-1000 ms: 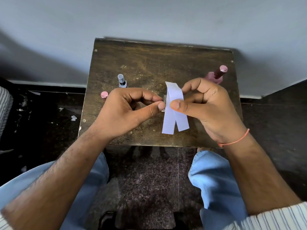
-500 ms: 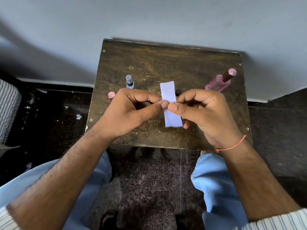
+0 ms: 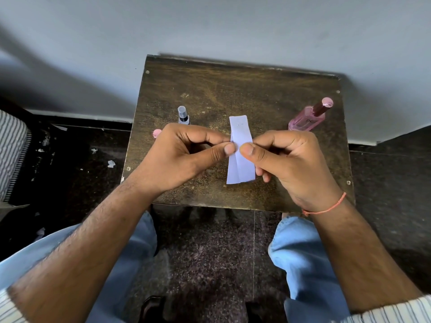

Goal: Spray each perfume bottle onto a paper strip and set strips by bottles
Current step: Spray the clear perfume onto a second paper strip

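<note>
Head view: both hands up over the wooden table (image 3: 233, 89), paper strip (image 3: 240, 166) pinched between them. Left hand (image 3: 186, 157) grips the strip's left edge with thumb and forefinger, right hand (image 3: 293, 164) grips the right edge the same way; thumbs nearly touch at mid-strip. Strip stands roughly vertical, looks folded lengthwise, hard to confirm. Small clear spray bottle (image 3: 183, 115) sits just behind the left hand, pink cap (image 3: 157, 133) beside it. Pink perfume bottle (image 3: 309, 118) lies tilted behind the right hand.
</note>
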`<action>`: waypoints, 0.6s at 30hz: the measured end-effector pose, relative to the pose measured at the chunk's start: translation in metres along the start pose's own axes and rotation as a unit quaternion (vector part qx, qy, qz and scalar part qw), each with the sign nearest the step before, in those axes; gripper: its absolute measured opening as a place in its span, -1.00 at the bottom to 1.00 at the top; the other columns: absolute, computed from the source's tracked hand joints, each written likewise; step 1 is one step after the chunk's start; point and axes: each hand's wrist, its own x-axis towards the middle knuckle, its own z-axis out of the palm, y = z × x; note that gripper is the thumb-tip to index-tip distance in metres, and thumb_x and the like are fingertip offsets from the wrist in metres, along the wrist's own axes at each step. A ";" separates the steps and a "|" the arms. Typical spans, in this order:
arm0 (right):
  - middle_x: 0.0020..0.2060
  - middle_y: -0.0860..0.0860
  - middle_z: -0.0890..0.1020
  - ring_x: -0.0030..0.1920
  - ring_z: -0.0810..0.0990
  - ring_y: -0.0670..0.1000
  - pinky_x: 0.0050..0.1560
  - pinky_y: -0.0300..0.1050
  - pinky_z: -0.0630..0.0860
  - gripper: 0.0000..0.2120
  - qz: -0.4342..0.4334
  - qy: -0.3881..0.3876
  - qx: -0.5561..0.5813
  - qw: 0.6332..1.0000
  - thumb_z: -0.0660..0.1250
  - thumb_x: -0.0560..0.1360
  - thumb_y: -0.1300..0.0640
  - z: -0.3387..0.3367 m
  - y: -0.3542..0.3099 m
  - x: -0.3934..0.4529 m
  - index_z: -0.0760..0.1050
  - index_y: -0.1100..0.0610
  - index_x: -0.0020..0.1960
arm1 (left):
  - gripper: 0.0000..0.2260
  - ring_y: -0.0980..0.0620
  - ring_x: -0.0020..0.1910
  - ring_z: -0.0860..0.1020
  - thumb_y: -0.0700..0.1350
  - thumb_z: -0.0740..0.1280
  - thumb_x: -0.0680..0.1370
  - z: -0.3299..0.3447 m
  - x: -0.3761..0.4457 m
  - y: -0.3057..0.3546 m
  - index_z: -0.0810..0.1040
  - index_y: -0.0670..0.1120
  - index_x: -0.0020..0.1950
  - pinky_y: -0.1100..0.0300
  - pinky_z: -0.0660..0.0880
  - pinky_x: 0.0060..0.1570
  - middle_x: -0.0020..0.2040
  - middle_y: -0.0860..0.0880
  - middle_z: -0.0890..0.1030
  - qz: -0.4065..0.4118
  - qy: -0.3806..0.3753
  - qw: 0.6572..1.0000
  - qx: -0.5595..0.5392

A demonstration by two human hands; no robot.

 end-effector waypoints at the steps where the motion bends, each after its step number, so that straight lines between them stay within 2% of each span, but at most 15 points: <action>1: -0.45 0.08 0.62 -0.46 0.50 0.17 -0.45 -0.08 0.47 -0.88 0.002 0.002 0.001 1.000 0.56 0.56 0.08 0.000 0.000 0.000 0.77 0.01 -0.15 | -0.91 0.07 -0.48 0.41 -0.15 0.49 0.59 0.000 0.000 -0.001 0.77 -0.09 0.06 0.27 0.35 -0.45 -0.31 -0.13 0.70 0.001 0.004 1.000 0.002; 3: -0.45 0.15 0.63 -0.46 0.49 0.28 -0.45 -0.07 0.45 -0.88 0.006 0.003 0.009 1.000 0.55 0.57 0.09 0.001 -0.001 0.000 0.77 0.02 -0.16 | -0.92 0.12 -0.43 0.47 -0.17 0.50 0.59 0.002 0.000 -0.003 0.75 -0.08 0.07 0.28 0.39 -0.43 -0.24 0.03 0.74 0.002 0.013 1.000 -0.003; 4: -0.44 0.18 0.63 -0.46 0.50 0.29 -0.46 -0.08 0.44 -0.87 0.010 0.001 0.019 1.000 0.55 0.56 0.10 0.001 -0.003 -0.001 0.78 0.03 -0.16 | -0.90 0.09 -0.39 0.51 -0.17 0.51 0.58 0.002 0.001 -0.004 0.74 -0.09 0.09 0.28 0.40 -0.42 -0.19 0.03 0.76 0.001 0.018 1.000 -0.010; 5: -0.44 0.18 0.64 -0.45 0.51 0.27 -0.47 -0.10 0.43 -0.88 0.017 -0.002 0.033 0.999 0.55 0.55 0.10 0.002 -0.004 -0.001 0.78 0.04 -0.17 | -0.88 0.08 -0.36 0.55 -0.19 0.52 0.58 0.002 0.001 -0.004 0.73 -0.10 0.11 0.28 0.43 -0.40 -0.16 0.00 0.77 -0.002 0.020 1.000 -0.021; 7: -0.44 0.15 0.64 -0.44 0.55 0.20 -0.50 -0.14 0.42 -0.88 0.031 -0.008 0.060 0.998 0.56 0.53 0.09 0.003 -0.007 -0.002 0.78 0.05 -0.19 | -0.84 0.19 -0.32 0.60 -0.22 0.51 0.56 0.002 0.001 -0.004 0.72 -0.13 0.14 0.35 0.47 -0.34 -0.14 0.05 0.78 -0.001 0.016 0.999 -0.033; 8: -0.45 0.13 0.63 -0.43 0.57 0.18 -0.51 -0.15 0.42 -0.87 0.035 -0.011 0.069 0.997 0.57 0.52 0.08 0.003 -0.008 -0.003 0.77 0.05 -0.20 | -0.83 0.24 -0.34 0.59 -0.22 0.50 0.55 0.001 0.000 -0.003 0.73 -0.12 0.15 0.37 0.47 -0.33 -0.15 0.09 0.78 0.001 0.011 0.999 -0.031; 12: -0.46 0.09 0.62 -0.45 0.58 0.10 -0.52 -0.16 0.40 -0.87 0.042 -0.011 0.090 0.995 0.53 0.47 0.06 0.005 -0.012 -0.004 0.77 0.02 -0.24 | -0.84 0.17 -0.48 0.47 -0.19 0.49 0.56 0.001 -0.001 -0.001 0.75 -0.08 0.13 0.29 0.46 -0.47 -0.21 0.13 0.77 -0.012 -0.015 0.999 -0.030; 15: -0.46 0.07 0.62 -0.47 0.59 0.06 -0.53 -0.16 0.39 -0.87 0.051 -0.011 0.101 0.994 0.53 0.45 0.04 0.005 -0.014 -0.005 0.76 0.02 -0.25 | -0.77 0.20 -0.48 0.48 -0.20 0.48 0.56 0.000 -0.002 0.001 0.72 -0.12 0.22 0.30 0.47 -0.46 -0.14 0.17 0.79 -0.020 -0.021 0.999 -0.031; 18: -0.45 0.07 0.62 -0.46 0.60 0.05 -0.52 -0.16 0.39 -0.86 0.060 -0.021 0.106 0.992 0.53 0.44 0.03 0.005 -0.014 -0.005 0.76 0.06 -0.25 | -0.76 0.17 -0.48 0.49 -0.20 0.48 0.56 -0.002 -0.002 0.001 0.72 -0.17 0.23 0.28 0.48 -0.47 -0.07 0.12 0.81 -0.020 -0.023 0.999 -0.028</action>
